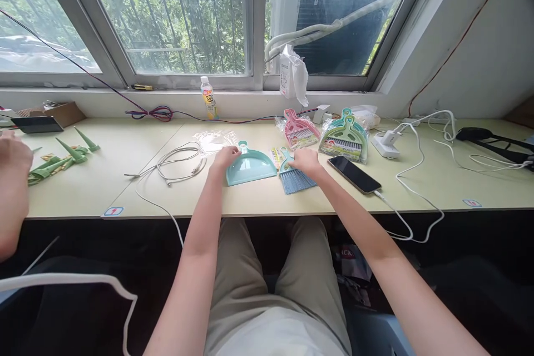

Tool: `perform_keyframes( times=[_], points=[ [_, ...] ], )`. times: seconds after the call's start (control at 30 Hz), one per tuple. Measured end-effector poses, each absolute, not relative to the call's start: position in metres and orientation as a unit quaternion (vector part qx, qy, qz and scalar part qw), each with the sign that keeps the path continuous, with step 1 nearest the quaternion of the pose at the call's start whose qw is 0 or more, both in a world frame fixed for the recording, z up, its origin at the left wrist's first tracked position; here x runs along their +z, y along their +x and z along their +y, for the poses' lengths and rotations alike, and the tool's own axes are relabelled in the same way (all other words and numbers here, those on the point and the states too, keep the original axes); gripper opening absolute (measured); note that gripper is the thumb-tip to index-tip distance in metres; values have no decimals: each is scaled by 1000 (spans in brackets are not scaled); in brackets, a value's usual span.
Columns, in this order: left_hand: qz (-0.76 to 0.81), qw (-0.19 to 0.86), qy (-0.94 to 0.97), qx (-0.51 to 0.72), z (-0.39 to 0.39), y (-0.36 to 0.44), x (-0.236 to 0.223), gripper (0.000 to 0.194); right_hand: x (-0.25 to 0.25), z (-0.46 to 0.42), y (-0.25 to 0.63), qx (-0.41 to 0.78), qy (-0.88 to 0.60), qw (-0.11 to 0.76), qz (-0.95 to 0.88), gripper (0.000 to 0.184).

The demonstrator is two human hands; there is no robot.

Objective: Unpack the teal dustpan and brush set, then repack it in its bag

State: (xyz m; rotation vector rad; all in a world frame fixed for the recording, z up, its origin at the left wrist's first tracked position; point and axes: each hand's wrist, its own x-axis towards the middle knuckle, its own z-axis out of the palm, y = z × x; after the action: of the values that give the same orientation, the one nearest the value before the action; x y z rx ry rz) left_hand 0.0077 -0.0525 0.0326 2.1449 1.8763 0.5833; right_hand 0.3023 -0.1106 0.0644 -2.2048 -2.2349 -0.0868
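Left hand (227, 157) pinches dustpan (253, 168) near handle (243, 146); my right hand (306, 160) grips brush (286, 163). Likely light, stiff (bristles (294, 182) should flex); I'd favour handles.

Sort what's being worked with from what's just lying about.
In use:
teal dustpan, in left hand
blue-bristled brush, in right hand

Lying about:
smartphone
drink bottle
pink dustpan set
green dustpan set
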Motion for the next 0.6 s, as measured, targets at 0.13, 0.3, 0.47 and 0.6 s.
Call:
perform_keyframes(
  times=[0.13, 0.3, 0.47, 0.6],
  points=[
    [644, 104, 730, 206, -55, 11, 33, 28, 59, -103, 295, -18, -709, 4, -705, 44],
    [632, 117, 733, 222, -56, 13, 34, 23, 73, -104, 306, -22, -717, 17, -697, 39],
    [596, 147, 753, 235, -60, 20, 34, 20, 105, -110, 294, -39, -701, 65, -709, 39],
    [540, 292, 762, 207, -69, 29, 42, 26, 105, -110, 258, -31, -653, 71, -753, 40]
  ],
)
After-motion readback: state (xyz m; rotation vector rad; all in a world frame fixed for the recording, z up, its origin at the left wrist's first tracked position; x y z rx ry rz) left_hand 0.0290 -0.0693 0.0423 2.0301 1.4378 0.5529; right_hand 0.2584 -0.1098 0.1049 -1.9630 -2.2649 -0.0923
